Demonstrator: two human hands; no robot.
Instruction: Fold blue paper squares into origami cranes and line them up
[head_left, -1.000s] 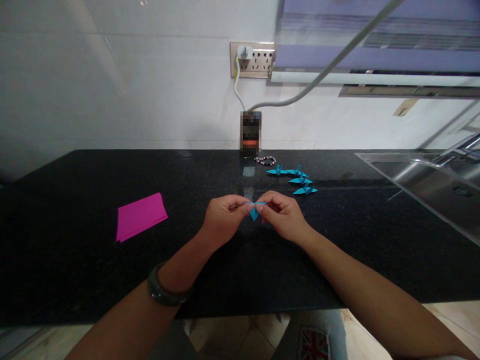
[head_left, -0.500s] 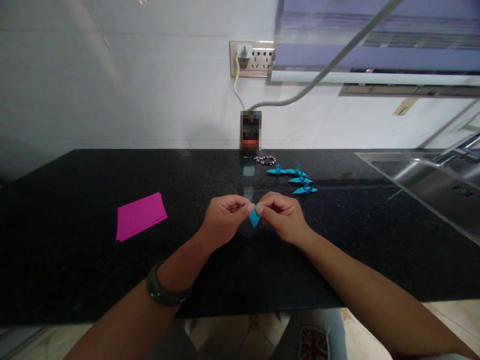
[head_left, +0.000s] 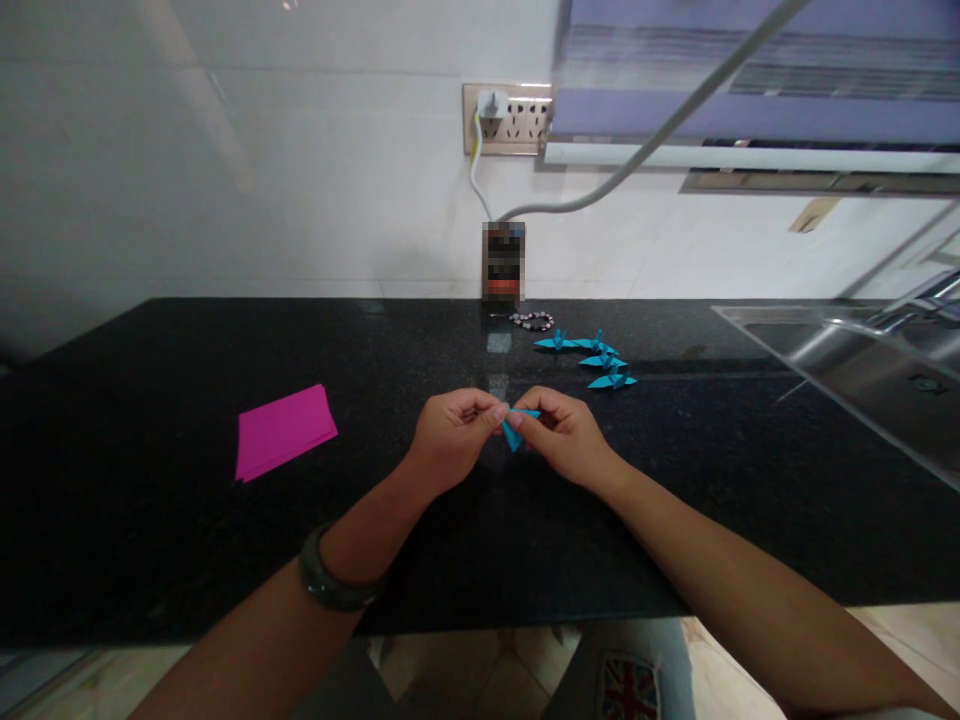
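Blue paper has tipped a little since the frame before, and 1 flat corner now sticks out past the right thumb. The left hand is clamped on the paper's left side, and the right hand is clamped on its right side. So the paper is in the middle, between the 2 hands, with 1 sharp tip pointing toward the person. Pinching with just the fingertips probably suits it because it is small and thin. I cannot tell if it touches the black counter, which looks hard and shiny. Farther back, 4 blue paper birds with pointy ends sit close together, maybe to be out of the way. Flat pink sheets lie in a loose pile, well apart from the hands.
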